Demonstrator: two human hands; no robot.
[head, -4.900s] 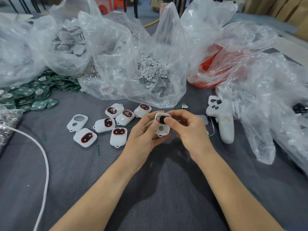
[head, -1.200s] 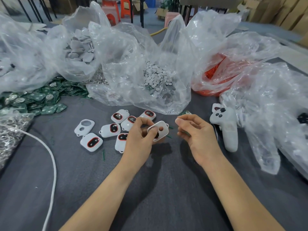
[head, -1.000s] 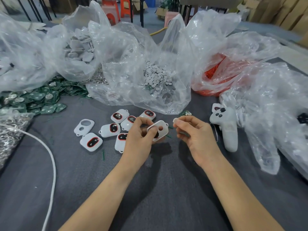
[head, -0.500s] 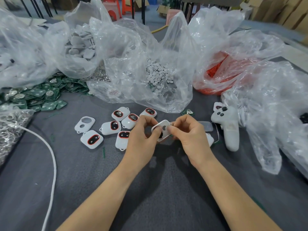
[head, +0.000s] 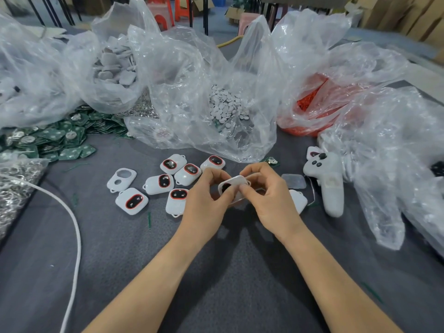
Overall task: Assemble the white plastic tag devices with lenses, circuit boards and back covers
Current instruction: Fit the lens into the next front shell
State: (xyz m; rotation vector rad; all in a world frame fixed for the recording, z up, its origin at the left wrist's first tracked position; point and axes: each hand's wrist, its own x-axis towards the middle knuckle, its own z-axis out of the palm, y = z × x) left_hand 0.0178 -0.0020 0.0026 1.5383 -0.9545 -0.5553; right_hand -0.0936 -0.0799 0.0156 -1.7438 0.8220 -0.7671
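white tag housing (head: 236, 182): being held just above the grey table (head: 216, 272), between both hands. left hand (head: 204, 200) is pinching its left edge. right hand (head: 271, 198) is gripping its right side, thumb pressing on top. assembled tags (head: 159, 184) (six, red-ringed windows up) are lying just left of the hands. green circuit boards (head: 55, 140) are lying heaped at far left.

Brought the right hand (head: 271, 198) back onto the white tag shell (head: 236, 181) (a second ago apart from it, toward the white controller (head: 330, 188)). Now pinching the shell from its right, opposite the left hand (head: 204, 200).
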